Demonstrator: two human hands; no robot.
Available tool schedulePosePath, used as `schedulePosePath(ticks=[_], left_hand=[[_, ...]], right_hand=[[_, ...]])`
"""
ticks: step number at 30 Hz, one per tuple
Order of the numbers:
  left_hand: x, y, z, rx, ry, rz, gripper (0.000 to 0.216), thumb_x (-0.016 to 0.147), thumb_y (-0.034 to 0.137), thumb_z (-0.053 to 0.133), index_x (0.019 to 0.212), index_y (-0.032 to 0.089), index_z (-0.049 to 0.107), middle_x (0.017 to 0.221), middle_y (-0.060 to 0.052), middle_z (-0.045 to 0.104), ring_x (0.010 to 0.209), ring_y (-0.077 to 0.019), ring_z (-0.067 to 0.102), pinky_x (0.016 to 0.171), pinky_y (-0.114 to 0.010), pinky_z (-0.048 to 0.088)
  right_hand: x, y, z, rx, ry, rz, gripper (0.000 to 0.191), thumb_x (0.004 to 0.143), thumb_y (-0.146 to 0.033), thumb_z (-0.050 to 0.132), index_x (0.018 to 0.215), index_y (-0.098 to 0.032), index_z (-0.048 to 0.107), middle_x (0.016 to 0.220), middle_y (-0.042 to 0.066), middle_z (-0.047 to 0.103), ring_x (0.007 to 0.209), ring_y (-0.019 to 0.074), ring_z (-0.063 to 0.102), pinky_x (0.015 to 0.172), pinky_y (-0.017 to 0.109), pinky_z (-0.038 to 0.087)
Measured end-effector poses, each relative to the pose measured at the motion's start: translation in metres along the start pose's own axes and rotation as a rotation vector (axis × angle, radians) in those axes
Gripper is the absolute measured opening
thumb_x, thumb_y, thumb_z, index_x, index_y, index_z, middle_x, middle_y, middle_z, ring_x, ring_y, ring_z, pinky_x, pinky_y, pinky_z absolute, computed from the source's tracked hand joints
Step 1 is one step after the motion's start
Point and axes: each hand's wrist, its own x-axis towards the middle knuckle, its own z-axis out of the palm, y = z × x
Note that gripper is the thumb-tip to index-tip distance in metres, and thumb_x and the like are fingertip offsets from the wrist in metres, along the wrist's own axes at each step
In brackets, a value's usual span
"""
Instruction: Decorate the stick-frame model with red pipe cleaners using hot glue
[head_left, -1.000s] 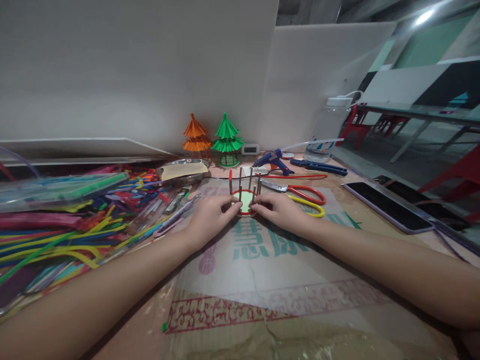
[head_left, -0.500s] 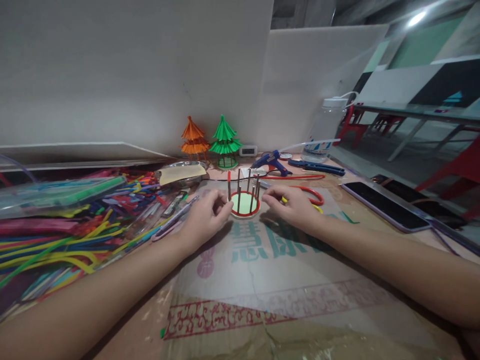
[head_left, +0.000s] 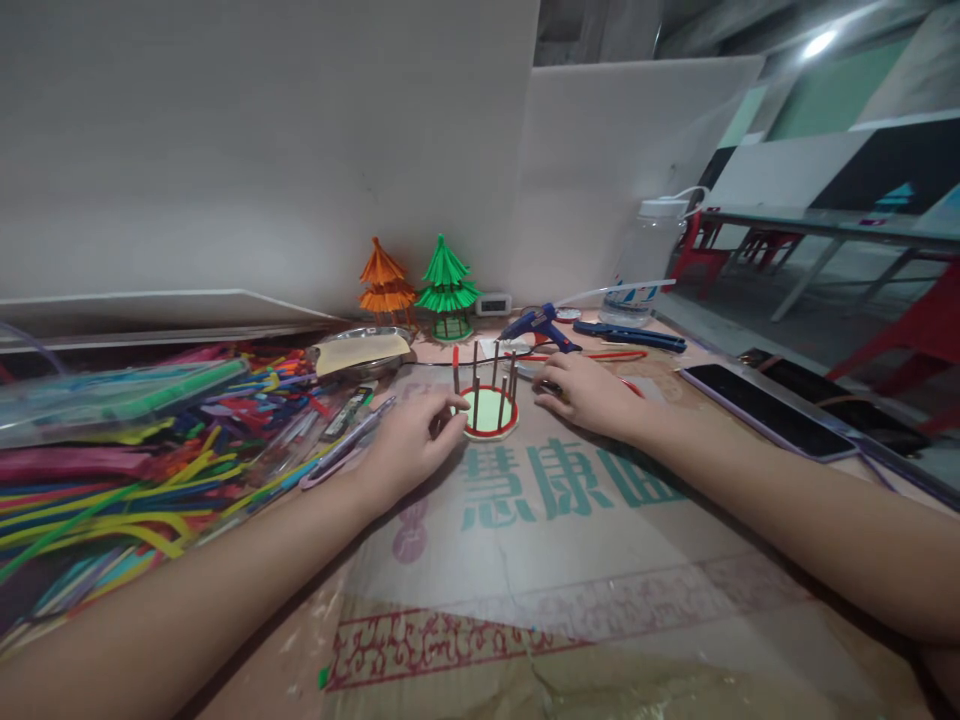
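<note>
A small round base (head_left: pixel 489 412), with a red rim and a pale green disc, stands on the cardboard sheet (head_left: pixel 540 540), and several thin brown sticks rise upright from its edge. My left hand (head_left: pixel 416 440) rests just left of it. The fingers are loosely bent and apart near the rim, holding nothing. My right hand (head_left: pixel 589 392) lies to the right of the base, with its fingers curled down over the scissors (head_left: pixel 631 386). Only a bit of the red handle shows.
An orange paper pagoda (head_left: pixel 384 285) and a green one (head_left: pixel 448 285) stand by the back wall. A blue glue gun (head_left: pixel 538 325), a blue tool (head_left: pixel 630 337) and a clear bottle (head_left: pixel 649 260) are behind. A phone (head_left: pixel 757 410) lies right. Coloured strips (head_left: pixel 112 470) are piled left.
Both hands have let go of the round base. My right hand moved right and back onto the scissors. My left hand drew slightly back to the left.
</note>
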Motion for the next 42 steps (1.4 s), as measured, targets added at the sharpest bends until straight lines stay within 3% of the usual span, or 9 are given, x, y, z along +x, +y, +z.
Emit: schedulePosePath(ticks=[7, 11, 19, 21, 24, 28, 35, 42], left_hand=[[-0.002, 0.001, 0.002, 0.054, -0.16, 0.224, 0.03, 0.098, 0.033, 0.049, 0.111, 0.018, 0.071, 0.112, -0.01, 0.075, 0.103, -0.0239, 0.069, 0.09, -0.036, 0.051], [-0.004, 0.005, 0.001, 0.129, -0.205, 0.296, 0.033, 0.1, 0.033, 0.045, 0.116, 0.018, 0.07, 0.112, -0.011, 0.075, 0.101, -0.0258, 0.069, 0.09, -0.039, 0.052], [-0.004, 0.007, -0.001, 0.122, -0.137, 0.29, 0.027, 0.099, 0.031, 0.048, 0.09, 0.018, 0.069, 0.088, -0.006, 0.074, 0.084, -0.021, 0.067, 0.077, -0.033, 0.049], [-0.004, 0.008, -0.002, 0.147, -0.149, 0.266, 0.028, 0.098, 0.031, 0.048, 0.082, 0.018, 0.066, 0.08, -0.006, 0.07, 0.077, -0.0202, 0.064, 0.071, -0.032, 0.046], [-0.004, 0.009, -0.002, 0.165, -0.16, 0.249, 0.03, 0.098, 0.033, 0.047, 0.078, 0.018, 0.063, 0.077, -0.005, 0.067, 0.072, -0.0193, 0.061, 0.067, -0.031, 0.043], [-0.003, 0.007, 0.0, 0.138, -0.163, 0.265, 0.029, 0.098, 0.031, 0.047, 0.079, 0.018, 0.063, 0.076, -0.005, 0.067, 0.074, -0.0186, 0.061, 0.069, -0.029, 0.042], [-0.002, 0.005, 0.0, 0.123, -0.188, 0.245, 0.03, 0.099, 0.033, 0.046, 0.079, 0.018, 0.063, 0.078, -0.005, 0.068, 0.074, -0.0191, 0.062, 0.069, -0.029, 0.042], [-0.003, 0.004, 0.0, 0.109, -0.189, 0.245, 0.028, 0.099, 0.032, 0.045, 0.085, 0.018, 0.066, 0.083, -0.006, 0.07, 0.079, -0.0201, 0.063, 0.072, -0.03, 0.043]], right_hand=[[0.001, 0.007, 0.001, 0.004, -0.034, 0.084, 0.02, 0.096, -0.022, 0.053, 0.107, -0.02, 0.069, 0.118, 0.012, 0.065, 0.104, 0.0273, 0.061, 0.086, 0.037, 0.046], [0.001, 0.007, 0.004, 0.002, -0.025, 0.093, 0.021, 0.096, -0.022, 0.051, 0.107, -0.019, 0.069, 0.117, 0.012, 0.065, 0.104, 0.0269, 0.062, 0.086, 0.036, 0.046], [0.0, 0.008, 0.009, 0.013, -0.012, 0.112, 0.022, 0.093, -0.019, 0.053, 0.108, -0.02, 0.069, 0.117, 0.012, 0.066, 0.103, 0.0264, 0.063, 0.086, 0.034, 0.047], [0.0, 0.006, 0.007, 0.047, 0.004, 0.136, 0.027, 0.093, -0.02, 0.054, 0.118, -0.019, 0.066, 0.121, 0.013, 0.066, 0.106, 0.0268, 0.063, 0.087, 0.035, 0.047], [0.002, 0.009, -0.004, 0.118, 0.056, 0.225, 0.036, 0.095, -0.025, 0.053, 0.13, -0.02, 0.059, 0.119, 0.011, 0.07, 0.1, 0.0252, 0.066, 0.083, 0.033, 0.049], [0.004, 0.031, -0.021, 0.052, 0.115, 0.366, 0.03, 0.097, -0.023, 0.046, 0.117, -0.02, 0.068, 0.114, 0.01, 0.073, 0.098, 0.0246, 0.067, 0.082, 0.033, 0.05], [-0.003, 0.069, -0.013, -0.008, -0.061, 0.355, 0.031, 0.094, -0.022, 0.052, 0.114, -0.019, 0.075, 0.12, 0.011, 0.074, 0.108, 0.0267, 0.067, 0.089, 0.033, 0.049], [-0.004, 0.08, -0.008, 0.038, -0.132, 0.385, 0.032, 0.097, -0.03, 0.048, 0.113, -0.022, 0.075, 0.116, 0.008, 0.075, 0.1, 0.0241, 0.069, 0.079, 0.029, 0.049]])
